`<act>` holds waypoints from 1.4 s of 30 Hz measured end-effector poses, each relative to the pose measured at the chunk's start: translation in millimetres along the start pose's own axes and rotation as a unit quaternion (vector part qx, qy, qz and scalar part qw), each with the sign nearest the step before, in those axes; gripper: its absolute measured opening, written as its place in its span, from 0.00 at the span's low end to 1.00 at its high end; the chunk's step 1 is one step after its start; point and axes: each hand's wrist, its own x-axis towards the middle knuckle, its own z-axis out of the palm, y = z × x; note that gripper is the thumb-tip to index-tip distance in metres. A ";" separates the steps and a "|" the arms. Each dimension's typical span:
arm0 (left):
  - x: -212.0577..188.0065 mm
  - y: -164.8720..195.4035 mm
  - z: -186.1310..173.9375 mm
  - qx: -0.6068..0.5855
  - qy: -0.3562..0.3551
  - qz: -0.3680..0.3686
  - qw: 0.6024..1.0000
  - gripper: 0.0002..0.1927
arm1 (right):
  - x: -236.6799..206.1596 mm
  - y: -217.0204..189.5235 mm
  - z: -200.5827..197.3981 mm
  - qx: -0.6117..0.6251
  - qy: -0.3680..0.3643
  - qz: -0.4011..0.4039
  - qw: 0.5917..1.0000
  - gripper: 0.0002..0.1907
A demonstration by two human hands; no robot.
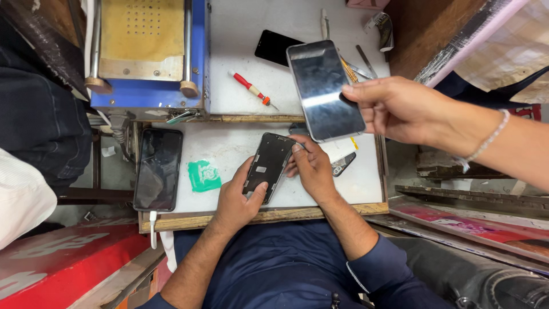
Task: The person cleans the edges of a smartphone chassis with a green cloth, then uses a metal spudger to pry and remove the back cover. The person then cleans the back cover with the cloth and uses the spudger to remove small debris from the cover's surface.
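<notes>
White tabletop (pixel 234 146) of a small repair bench, wooden lip along the near edge, two levels split by a wooden strip; dark clothing and red panels around it. Landmark: the green sticker (pixel 204 175) on the lower level. Just right of it, a detached phone screen panel (pixel 267 167) is held back-side up, tilted off the surface, apparently so its rear face and edge can be worked. Left hand (pixel 237 197) is closed around its near end, thumb across the back. Right hand (pixel 311 166) curls at its far right corner, fingertips on the edge; whether they pinch anything small cannot be told. Under the right hand, a grey phone part (pixel 343 164) and a white slip with a yellow edge, partly hidden. Left of the sticker: one dark phone (pixel 158 169), face up, with a white cable at its near end, likely parked for charging. Up and left of the sticker: a blue machine (pixel 150 54) with a yellowish plate. Above the sticker: one red-handled screwdriver (pixel 252 89), lying loose within reach. Up and right: one black glass panel (pixel 274 47) flat on the surface, and several metal tools (pixel 366 63), count uncertain. Another person's hand (pixel 394 109), beaded bracelet at the wrist, comes in from the right and holds a grey-framed phone (pixel 325 90) in the air, screen up, as if presenting it. Count: two whole phones, two loose panels, one screwdriver, three hands.
</notes>
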 end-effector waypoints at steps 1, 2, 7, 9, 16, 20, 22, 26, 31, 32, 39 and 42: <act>0.2 0.4 -0.5 -0.002 -0.004 0.003 1.000 0.32 | -1.3 0.7 -1.2 -0.013 -0.010 -0.015 1.000 0.20; 0.5 0.9 -0.5 -0.005 -0.004 0.002 1.000 0.32 | -2.2 1.4 -2.6 -0.027 -0.022 -0.029 0.999 0.21; 0.5 3.8 -0.2 0.001 -0.010 0.000 1.000 0.31 | -3.0 5.3 -3.7 -0.007 -0.019 -0.033 0.999 0.20; 0.1 4.7 -0.2 -0.002 -0.008 0.014 1.000 0.31 | -1.8 6.5 -2.9 0.004 0.002 -0.016 1.000 0.18; 0.6 4.2 -1.5 -0.011 -0.002 0.008 1.000 0.32 | -2.5 7.5 -7.6 -0.012 -0.049 -0.047 0.998 0.20; 1.1 3.8 -0.6 -0.004 -0.015 0.009 1.000 0.32 | -2.0 10.6 -6.8 -0.006 -0.016 -0.041 0.999 0.18; 0.6 4.0 -0.4 -0.009 -0.015 0.017 1.000 0.32 | -1.2 10.7 -6.0 -0.016 0.001 -0.025 1.000 0.18; 0.4 3.8 -1.7 -0.016 -0.018 0.004 1.000 0.32 | -1.2 6.8 -7.2 -0.008 -0.004 -0.011 1.000 0.18; 1.2 2.5 -2.6 -0.024 -0.018 -0.004 1.000 0.33 | -1.4 6.7 -8.9 -0.017 -0.038 -0.037 0.998 0.18; 1.2 2.4 -1.9 -0.026 -0.020 0.001 0.999 0.32 | -0.5 8.3 -8.9 -0.026 -0.029 -0.037 0.999 0.18; 1.1 2.3 -1.8 -0.025 -0.025 0.011 0.999 0.33 | -0.5 11.5 -8.9 -0.024 -0.004 -0.023 0.999 0.20; 2.1 2.9 -3.3 -0.032 -0.024 -0.008 0.999 0.33 | -2.0 3.2 -9.6 0.019 -0.030 -0.021 0.999 0.20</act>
